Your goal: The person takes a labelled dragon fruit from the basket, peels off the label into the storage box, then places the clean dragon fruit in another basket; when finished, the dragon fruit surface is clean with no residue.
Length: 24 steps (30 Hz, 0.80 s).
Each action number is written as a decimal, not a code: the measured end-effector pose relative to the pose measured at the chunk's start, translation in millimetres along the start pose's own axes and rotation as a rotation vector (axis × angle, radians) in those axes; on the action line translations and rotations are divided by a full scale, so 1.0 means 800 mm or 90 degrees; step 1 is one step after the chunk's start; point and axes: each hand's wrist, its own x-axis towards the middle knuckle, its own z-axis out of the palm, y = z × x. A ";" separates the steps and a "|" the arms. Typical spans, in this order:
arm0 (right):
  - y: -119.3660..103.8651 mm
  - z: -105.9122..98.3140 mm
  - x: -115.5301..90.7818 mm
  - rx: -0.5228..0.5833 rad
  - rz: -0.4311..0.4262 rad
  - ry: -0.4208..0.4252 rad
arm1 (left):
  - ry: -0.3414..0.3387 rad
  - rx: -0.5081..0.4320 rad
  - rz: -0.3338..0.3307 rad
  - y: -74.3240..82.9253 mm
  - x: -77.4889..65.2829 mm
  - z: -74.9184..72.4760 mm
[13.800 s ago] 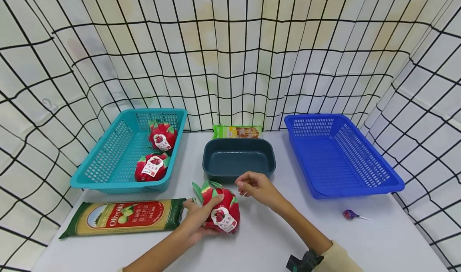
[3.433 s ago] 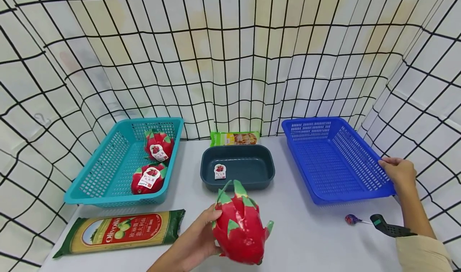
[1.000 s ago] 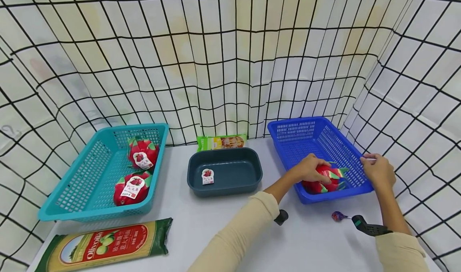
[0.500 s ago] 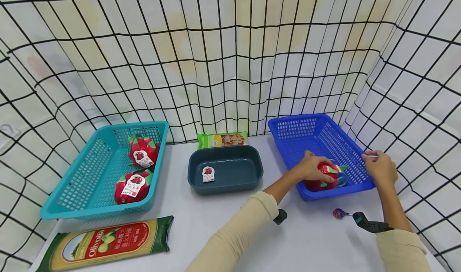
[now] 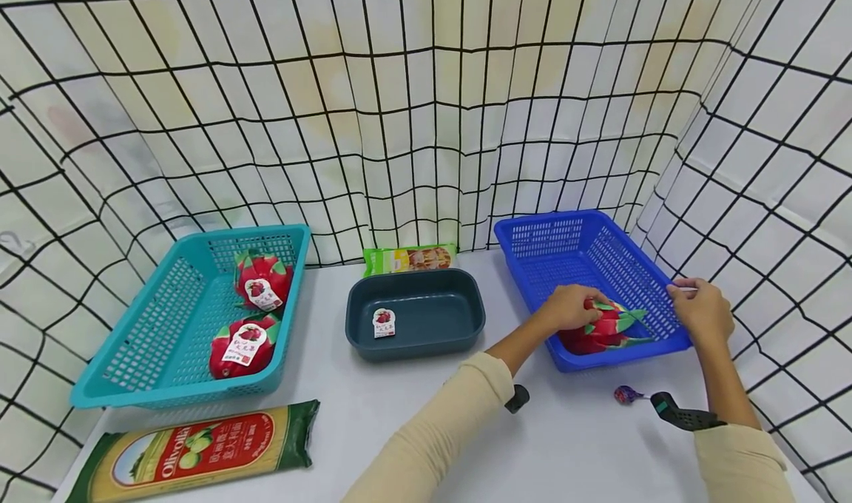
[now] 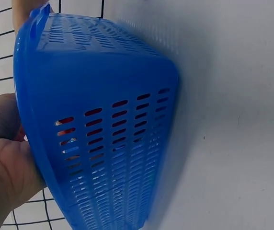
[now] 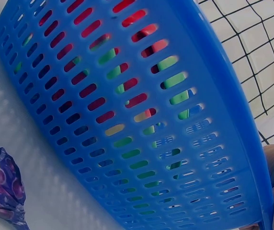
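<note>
In the head view, a red dragon fruit (image 5: 602, 333) with green leaf tips lies in the near part of the blue basket (image 5: 559, 225). My left hand (image 5: 568, 309) reaches in over the near left wall and holds the fruit from its left side, partly covering it. My right hand (image 5: 704, 314) grips the basket's right rim between thumb and fingers. Through the slots of the basket wall (image 7: 213, 96) in the right wrist view, red and green parts of the fruit show. The left wrist view has my left hand (image 6: 5, 158) at the rim, its fingertips hidden.
Two labelled dragon fruits (image 5: 242, 348) lie in a teal basket (image 5: 86, 392) at left. A dark tray (image 5: 439, 322) holds a fruit-shaped label (image 5: 384, 323), with a green packet (image 5: 409, 260) behind it. A spaghetti pack (image 5: 200, 451) and a lollipop (image 5: 626, 395) lie nearer.
Earlier my left hand held the fruit before the dark tray; it has since carried it into the blue basket. Over the last half second the fruit has turned slightly; my right hand stays on the rim.
</note>
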 end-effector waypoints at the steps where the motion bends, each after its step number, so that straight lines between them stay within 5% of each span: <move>1: 0.000 -0.001 0.000 0.000 0.001 -0.001 | -0.003 -0.003 0.001 0.001 0.000 -0.001; 13: -0.003 0.000 -0.002 0.004 0.016 -0.011 | 0.004 0.015 0.002 -0.001 -0.003 0.001; 24: -0.002 0.000 -0.004 0.022 0.036 0.007 | -0.002 0.052 0.031 0.005 -0.032 -0.013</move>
